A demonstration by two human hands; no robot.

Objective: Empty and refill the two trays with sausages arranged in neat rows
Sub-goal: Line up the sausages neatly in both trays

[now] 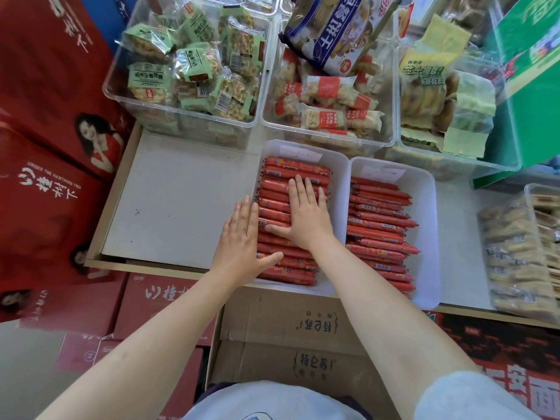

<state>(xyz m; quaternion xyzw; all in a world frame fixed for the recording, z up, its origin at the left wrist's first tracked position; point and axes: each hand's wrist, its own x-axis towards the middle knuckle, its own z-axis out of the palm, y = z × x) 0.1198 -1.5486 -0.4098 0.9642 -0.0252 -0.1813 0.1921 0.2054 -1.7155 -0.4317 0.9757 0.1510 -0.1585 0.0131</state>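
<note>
Both white trays sit side by side at the front edge of the counter [181, 192], and both already hold red sausages lying crosswise in stacked rows, so the refill looks close to finished. In the left tray [339, 165] the sausages [297, 171] lie in a tidy, even block. The right hand [306, 213] rests flat on top of that block with straight, spread fingers, and the left hand [245, 234] lies flat along the left side of the block, its thumb across the nearer rows; neither grip closes on anything, both simply press and square the pile. I judge this to be a final levelling of the left tray. The right tray [424, 207] is full too, but its sausages [378, 225] sit at slightly uneven offsets, several ends poking out to the right, so some straightening probably remains there. How many layers lie under the top rows cannot be seen, and the hands cover the middle of the left block. The near corners of both trays are partly hidden by the forearms, and a paper slip at the far end of each tray is too blurred to read.
</note>
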